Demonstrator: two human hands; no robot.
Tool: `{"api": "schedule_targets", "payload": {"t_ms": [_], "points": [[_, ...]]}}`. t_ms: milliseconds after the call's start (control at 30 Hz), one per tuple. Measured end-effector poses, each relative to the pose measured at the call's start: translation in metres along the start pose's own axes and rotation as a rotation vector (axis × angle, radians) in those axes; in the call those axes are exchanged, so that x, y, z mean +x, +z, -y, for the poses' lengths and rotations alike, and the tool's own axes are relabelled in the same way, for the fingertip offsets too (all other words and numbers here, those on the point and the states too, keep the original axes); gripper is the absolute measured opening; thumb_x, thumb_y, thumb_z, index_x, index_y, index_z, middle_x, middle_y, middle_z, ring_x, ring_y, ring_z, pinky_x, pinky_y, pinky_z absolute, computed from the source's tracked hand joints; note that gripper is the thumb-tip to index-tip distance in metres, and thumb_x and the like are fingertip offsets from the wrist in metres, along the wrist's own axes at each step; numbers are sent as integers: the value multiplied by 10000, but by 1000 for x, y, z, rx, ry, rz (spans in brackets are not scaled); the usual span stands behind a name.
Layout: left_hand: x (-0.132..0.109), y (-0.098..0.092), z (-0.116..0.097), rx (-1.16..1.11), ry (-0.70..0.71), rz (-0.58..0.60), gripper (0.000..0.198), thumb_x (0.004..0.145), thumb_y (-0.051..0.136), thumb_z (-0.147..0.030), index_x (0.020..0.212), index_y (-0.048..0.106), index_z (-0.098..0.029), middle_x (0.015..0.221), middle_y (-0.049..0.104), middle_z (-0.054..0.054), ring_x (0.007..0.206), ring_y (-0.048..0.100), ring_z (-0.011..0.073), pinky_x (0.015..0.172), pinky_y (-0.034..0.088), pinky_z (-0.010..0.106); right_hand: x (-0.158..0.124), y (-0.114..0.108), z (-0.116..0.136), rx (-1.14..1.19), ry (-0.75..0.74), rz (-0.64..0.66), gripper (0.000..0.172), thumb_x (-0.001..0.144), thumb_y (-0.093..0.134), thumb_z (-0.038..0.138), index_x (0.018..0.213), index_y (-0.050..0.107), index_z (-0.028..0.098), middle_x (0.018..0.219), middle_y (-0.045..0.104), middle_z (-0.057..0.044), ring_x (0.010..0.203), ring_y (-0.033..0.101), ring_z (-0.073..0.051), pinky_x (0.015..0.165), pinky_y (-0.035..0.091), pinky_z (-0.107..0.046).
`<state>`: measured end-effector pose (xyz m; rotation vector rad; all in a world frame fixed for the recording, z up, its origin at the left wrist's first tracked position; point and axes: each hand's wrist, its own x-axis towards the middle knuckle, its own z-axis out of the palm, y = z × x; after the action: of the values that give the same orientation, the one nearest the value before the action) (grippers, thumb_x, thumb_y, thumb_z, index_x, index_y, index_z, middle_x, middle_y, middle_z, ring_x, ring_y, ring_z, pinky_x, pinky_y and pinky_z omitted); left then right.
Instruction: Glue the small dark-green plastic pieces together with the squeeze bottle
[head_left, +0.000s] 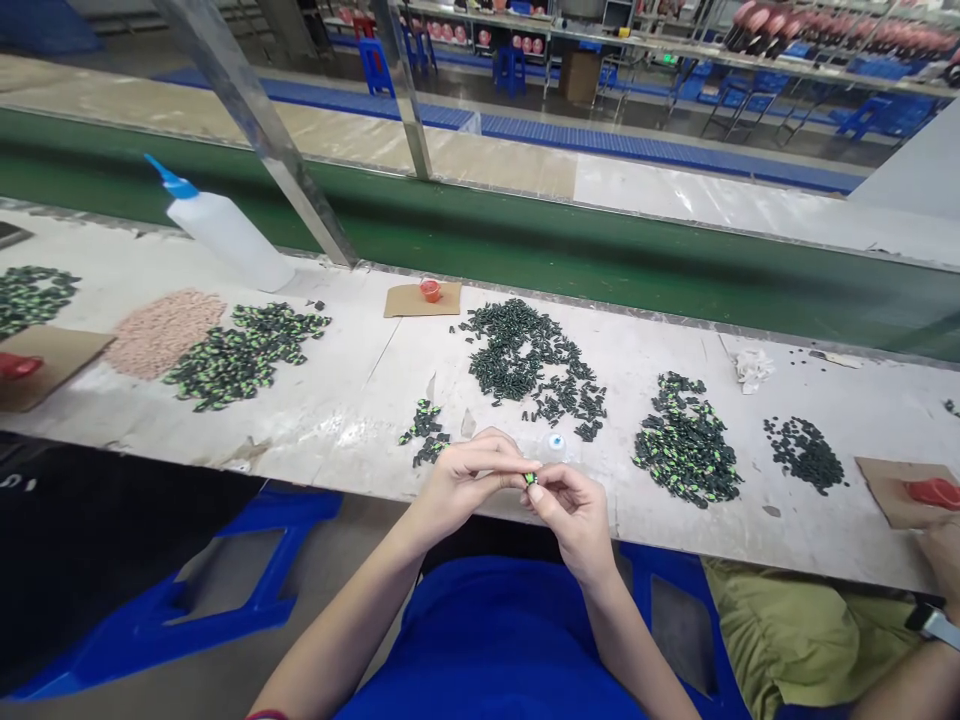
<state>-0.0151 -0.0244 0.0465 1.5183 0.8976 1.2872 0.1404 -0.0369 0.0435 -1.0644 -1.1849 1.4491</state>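
Observation:
My left hand (471, 478) and my right hand (571, 512) meet at the near edge of the white bench (352, 385). Both pinch one small dark part with green markings (530, 479) between their fingertips. Just beyond them lie a little heap of green-marked parts (424, 432), a small clear cap with a blue centre (556, 442) and a big pile of dark parts (529, 361). Further right sits a pile of dark and green parts (685, 446).
A white squeeze bottle with a blue nozzle (222, 231) leans at the back left, near a pink pile (161, 331) and a green-dark pile (243, 353). An orange cup on cardboard (430, 291) sits behind. A co-worker's arm (937, 590) is at right. A green conveyor belt (525, 250) runs behind.

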Motion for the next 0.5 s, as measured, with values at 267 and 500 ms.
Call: {"api": "schedule_targets", "payload": {"t_ms": [267, 500], "points": [[10, 3, -15, -151, -118, -57, 177, 688, 782, -379, 730, 770, -208, 690, 716, 54, 710, 653, 191, 672, 548, 329, 2, 4, 7, 12, -79, 5, 257, 727, 682, 428, 655, 589, 200, 598, 624, 0, 551, 593, -133, 503, 488, -242], [10, 3, -17, -162, -132, -48, 129, 696, 786, -316, 753, 773, -201, 669, 713, 48, 652, 650, 170, 613, 542, 300, 3, 6, 1, 43, -81, -10, 215, 737, 665, 372, 641, 586, 197, 573, 610, 7, 531, 568, -125, 479, 453, -228]]}}
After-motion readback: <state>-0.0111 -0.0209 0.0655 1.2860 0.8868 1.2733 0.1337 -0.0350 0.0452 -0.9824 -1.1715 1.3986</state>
